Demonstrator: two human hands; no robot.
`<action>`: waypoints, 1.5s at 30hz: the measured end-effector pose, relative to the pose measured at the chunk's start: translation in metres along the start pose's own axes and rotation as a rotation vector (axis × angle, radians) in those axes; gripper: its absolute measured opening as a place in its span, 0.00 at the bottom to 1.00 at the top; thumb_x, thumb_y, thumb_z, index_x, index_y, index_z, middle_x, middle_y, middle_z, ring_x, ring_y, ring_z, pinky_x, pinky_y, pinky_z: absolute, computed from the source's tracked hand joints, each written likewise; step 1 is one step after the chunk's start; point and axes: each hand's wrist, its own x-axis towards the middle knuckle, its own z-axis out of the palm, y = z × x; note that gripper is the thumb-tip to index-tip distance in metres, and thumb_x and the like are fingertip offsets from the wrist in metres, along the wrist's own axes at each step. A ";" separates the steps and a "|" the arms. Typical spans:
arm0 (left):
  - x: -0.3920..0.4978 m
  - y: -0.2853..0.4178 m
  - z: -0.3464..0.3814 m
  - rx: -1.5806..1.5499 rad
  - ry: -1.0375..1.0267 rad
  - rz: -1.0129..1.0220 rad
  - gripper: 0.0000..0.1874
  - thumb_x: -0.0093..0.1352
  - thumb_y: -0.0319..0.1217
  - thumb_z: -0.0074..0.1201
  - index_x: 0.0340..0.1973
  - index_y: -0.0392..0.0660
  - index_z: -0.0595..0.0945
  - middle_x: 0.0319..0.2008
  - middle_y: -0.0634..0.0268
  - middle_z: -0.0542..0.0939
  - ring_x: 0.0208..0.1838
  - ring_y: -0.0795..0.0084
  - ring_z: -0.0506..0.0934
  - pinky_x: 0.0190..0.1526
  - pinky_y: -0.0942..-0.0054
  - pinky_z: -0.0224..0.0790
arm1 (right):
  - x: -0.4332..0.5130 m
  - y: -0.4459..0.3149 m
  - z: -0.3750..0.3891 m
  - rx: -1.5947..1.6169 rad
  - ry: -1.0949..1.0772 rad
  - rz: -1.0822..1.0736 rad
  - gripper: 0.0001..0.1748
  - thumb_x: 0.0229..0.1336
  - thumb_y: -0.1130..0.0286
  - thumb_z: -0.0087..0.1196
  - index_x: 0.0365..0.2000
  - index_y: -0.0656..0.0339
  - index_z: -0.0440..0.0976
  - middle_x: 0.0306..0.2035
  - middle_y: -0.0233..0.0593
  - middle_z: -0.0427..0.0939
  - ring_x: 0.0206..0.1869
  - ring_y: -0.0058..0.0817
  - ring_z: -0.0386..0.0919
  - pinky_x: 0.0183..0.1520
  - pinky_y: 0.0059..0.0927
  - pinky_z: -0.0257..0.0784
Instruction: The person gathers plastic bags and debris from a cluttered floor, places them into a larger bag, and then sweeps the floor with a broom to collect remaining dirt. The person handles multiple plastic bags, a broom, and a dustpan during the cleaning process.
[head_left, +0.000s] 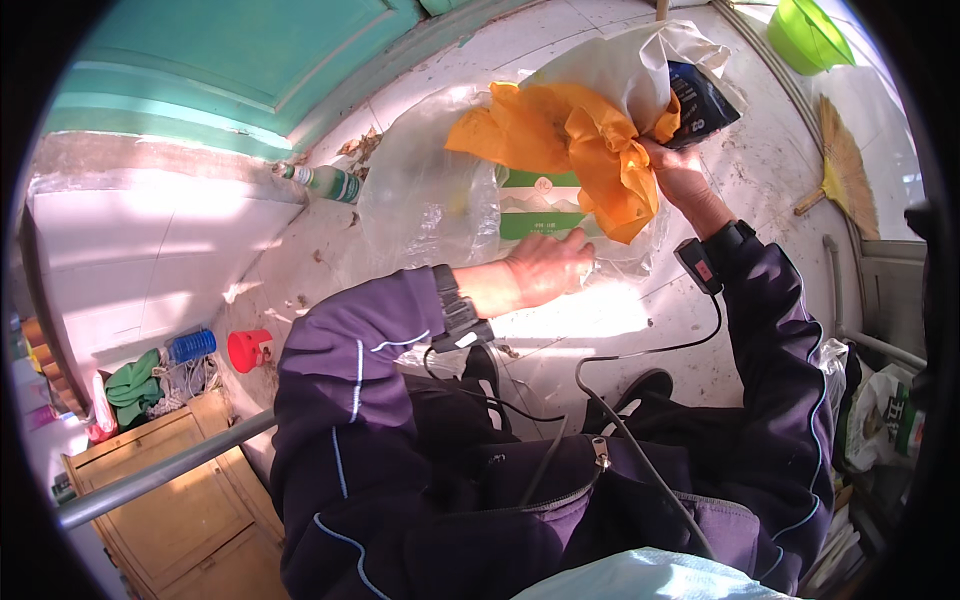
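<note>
My right hand (679, 176) is closed on a bunch of bags: an orange bag (559, 131) hanging in folds, a white bag (607, 71) and, beside them, a dark blue printed packet (697, 105). Below and to the left lies a large clear plastic bag (427, 187) on the tiled floor. A green and white printed box (536, 217) shows by the clear bag, partly covered by the orange one. My left hand (551, 270) is at the near edge of the clear plastic, fingers bent; whether it grips the plastic is not plain.
A green glass bottle (334, 184) lies by the wall near dry leaves. A red cup (250, 350) and a wooden cabinet (172, 510) are at left, with a metal rail (165, 469) across. A straw hand broom (844, 169) and a lime-green basin (810, 37) are at right. Cables run from my wrists.
</note>
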 end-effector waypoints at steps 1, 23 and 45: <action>-0.008 -0.011 -0.005 0.045 -0.019 -0.014 0.21 0.59 0.28 0.47 0.49 0.37 0.72 0.49 0.44 0.70 0.33 0.54 0.79 0.33 0.58 0.72 | -0.001 0.004 -0.006 -0.047 -0.026 -0.050 0.18 0.46 0.77 0.56 0.42 0.65 0.72 0.38 0.34 0.76 0.40 0.25 0.74 0.44 0.28 0.71; -0.081 -0.157 -0.102 -0.928 0.815 -0.640 0.13 0.65 0.33 0.54 0.39 0.36 0.79 0.25 0.64 0.78 0.25 0.76 0.75 0.29 0.74 0.68 | -0.048 0.017 0.051 -0.757 -0.928 -0.466 0.29 0.40 0.70 0.65 0.47 0.57 0.70 0.41 0.41 0.77 0.44 0.41 0.76 0.48 0.34 0.72; -0.062 -0.087 -0.118 -1.350 0.623 -0.447 0.13 0.71 0.32 0.47 0.49 0.43 0.77 0.22 0.75 0.70 0.21 0.85 0.66 0.22 0.84 0.58 | -0.006 0.042 0.096 -1.234 -0.323 -0.796 0.23 0.49 0.74 0.55 0.49 0.59 0.70 0.56 0.49 0.66 0.59 0.45 0.65 0.58 0.39 0.66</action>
